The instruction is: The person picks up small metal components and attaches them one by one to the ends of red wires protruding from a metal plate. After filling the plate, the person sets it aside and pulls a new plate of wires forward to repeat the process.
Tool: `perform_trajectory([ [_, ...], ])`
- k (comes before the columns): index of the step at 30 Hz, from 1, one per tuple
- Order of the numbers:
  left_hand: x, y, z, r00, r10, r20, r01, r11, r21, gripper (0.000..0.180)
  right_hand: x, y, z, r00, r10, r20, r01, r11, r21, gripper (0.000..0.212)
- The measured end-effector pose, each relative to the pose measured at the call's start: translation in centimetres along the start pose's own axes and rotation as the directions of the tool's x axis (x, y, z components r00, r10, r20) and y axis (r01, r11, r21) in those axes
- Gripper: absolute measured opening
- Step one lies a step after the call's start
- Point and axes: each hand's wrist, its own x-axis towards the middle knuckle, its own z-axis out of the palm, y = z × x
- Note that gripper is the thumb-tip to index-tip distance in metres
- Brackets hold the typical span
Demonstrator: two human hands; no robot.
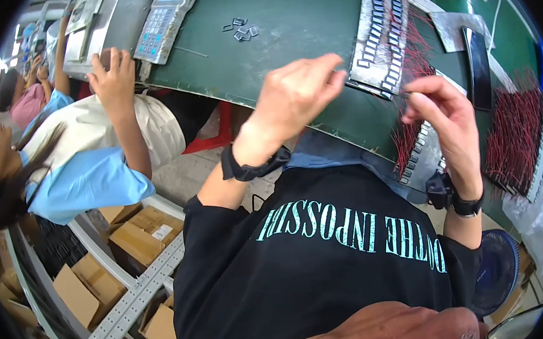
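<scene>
My left hand (297,94) hovers over the green table, beside the left edge of a pale metal plate (358,76). Its thumb and forefinger are slightly apart, and I see nothing between them. The plate carries two rows of small dark-framed rectangular parts (395,42), with thin red wires (416,46) fanning out on the right. My right hand (447,114) is by the plate's near right corner, thumb and forefinger pinched together. What they hold is too small to make out. Below it lies another plate (424,151) with similar parts and red wires.
Several loose small black frames (245,31) lie on the green table (298,24). At the back left stands a keypad device (163,19). A dark curved panel (478,67) and a dense red wire bundle (518,137) are at right. A co-worker (85,146) sits at left, near cardboard boxes (143,237).
</scene>
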Motion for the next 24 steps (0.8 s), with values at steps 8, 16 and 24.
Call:
perform_trajectory([
  [8,1.1,4.3,3.0,0.802,-0.373,0.467,0.586,0.341,-0.735,0.023,1.1,2.5,0.6,0.988,-0.091,-0.121,0.082,0.994,-0.072,0.011],
  [16,1.3,4.3,3.5,0.729,-0.348,0.59,0.662,0.138,-0.737,0.025,0.7,3.1,-0.3,0.995,-0.052,-0.081,0.038,0.986,-0.163,0.01],
  [24,1.7,3.7,3.4,0.701,-0.271,0.659,0.706,0.131,-0.696,0.022,1.4,2.6,-0.5,0.999,0.011,-0.046,-0.013,0.999,-0.049,0.009],
])
